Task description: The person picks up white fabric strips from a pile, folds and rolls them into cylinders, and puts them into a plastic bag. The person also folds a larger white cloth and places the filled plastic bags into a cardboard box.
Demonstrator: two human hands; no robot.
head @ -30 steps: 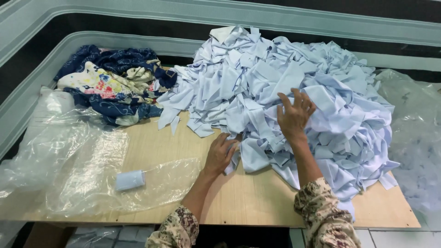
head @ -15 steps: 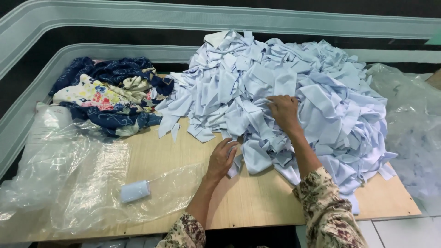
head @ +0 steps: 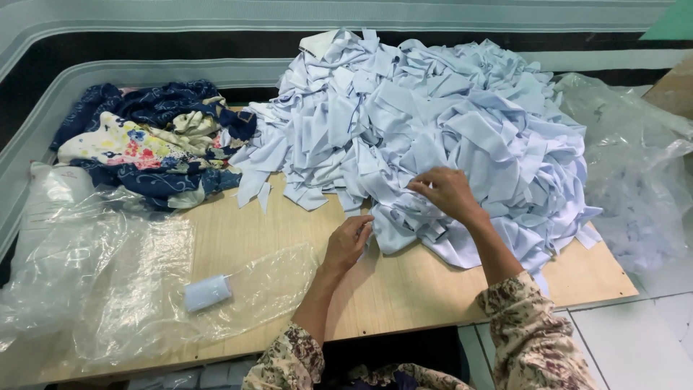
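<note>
I see a big heap of pale blue fabric pieces (head: 433,123), creased and tangled, piled at about one o'clock on the wooden bench (head: 289,238). My right hand (head: 447,191) pinches one piece at the heap's near edge, and my left hand (head: 349,242) curls loosely on a piece beside it. At ten o'clock lies one navy floral cloth bundle (head: 144,141), at eight o'clock clear plastic sheeting (head: 130,282) with one small pale blue roll (head: 208,292) on it, and at three o'clock one clear plastic bag (head: 635,166) beside the pale tiled floor (head: 642,339).

Both hands reach forward — the left hand (head: 347,244) loosely curled, fingers pinched; the right hand (head: 445,192) palm down, fingers bent, forearm angled inward.
</note>
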